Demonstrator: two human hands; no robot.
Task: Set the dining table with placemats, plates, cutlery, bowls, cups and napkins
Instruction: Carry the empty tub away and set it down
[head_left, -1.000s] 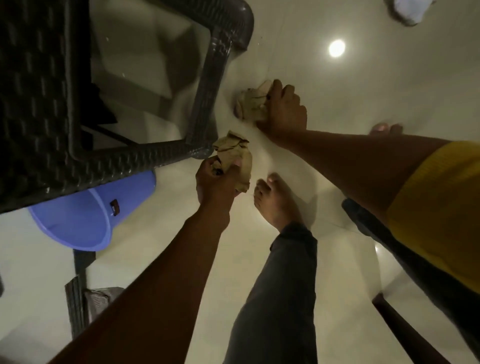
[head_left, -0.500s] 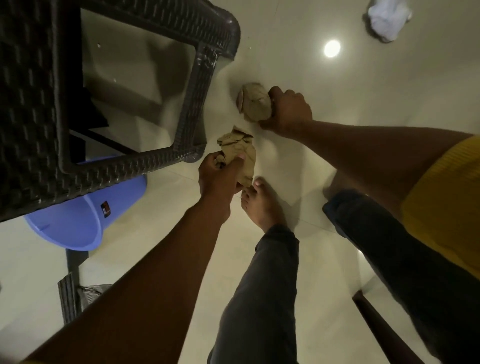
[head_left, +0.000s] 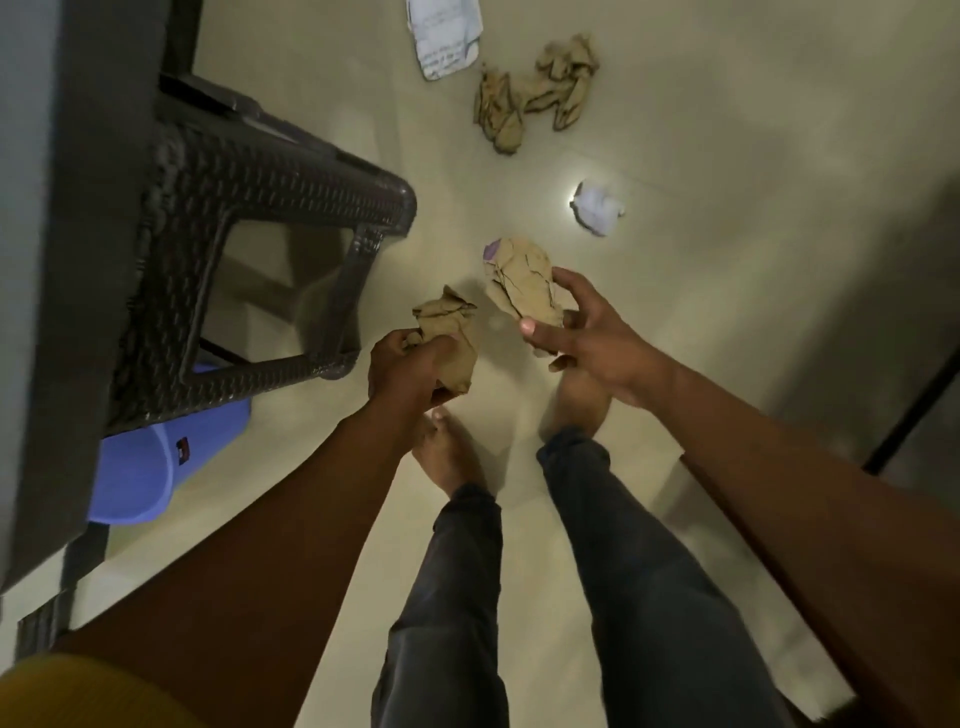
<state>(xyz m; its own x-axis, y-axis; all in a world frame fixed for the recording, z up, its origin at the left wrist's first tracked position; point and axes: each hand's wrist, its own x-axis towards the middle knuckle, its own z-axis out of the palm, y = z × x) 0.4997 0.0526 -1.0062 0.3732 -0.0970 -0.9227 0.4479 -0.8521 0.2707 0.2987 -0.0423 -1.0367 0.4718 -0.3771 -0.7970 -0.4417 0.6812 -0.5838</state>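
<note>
L hand (head_left: 410, 371): fingers curled round a crumpled brown napkin (head_left: 448, 338), gripping it tight; the wad sticks up past the knuckles, above the floor.
R hand (head_left: 587, 338): holds a second crumpled brown napkin (head_left: 522, 283) btwn thumb and curled fingers; index finger lies more or less straight along it. Bit of purple shows at wad's top-left edge.
Napkins vs each other: near, side by side, not touching; R one sits a little higher in view.
Floor (head_left: 727, 156): pale glossy tile. Two more brown crumpled wads (head_left: 535, 93) lie on it far ahead, touching or just beside each other.
White paper (head_left: 444, 36): flat sheet w/ faint writing, on floor just left of those wads, cut by top edge of view.
White crumpled ball (head_left: 597, 208): on floor, by a bright light reflection, ahead of R hand, well apart from it.
Wicker stool (head_left: 260, 249): dark woven frame, left of L hand, legs on floor.
Blue bucket (head_left: 150, 467): under/behind the stool, lower left, partly hidden by it.
Person: bare feet (head_left: 447, 457) on tile below the hands, dark trousers (head_left: 623, 571), yellow sleeve (head_left: 78, 696) at bottom left corner.
Focus: edges blurred, dim light.
</note>
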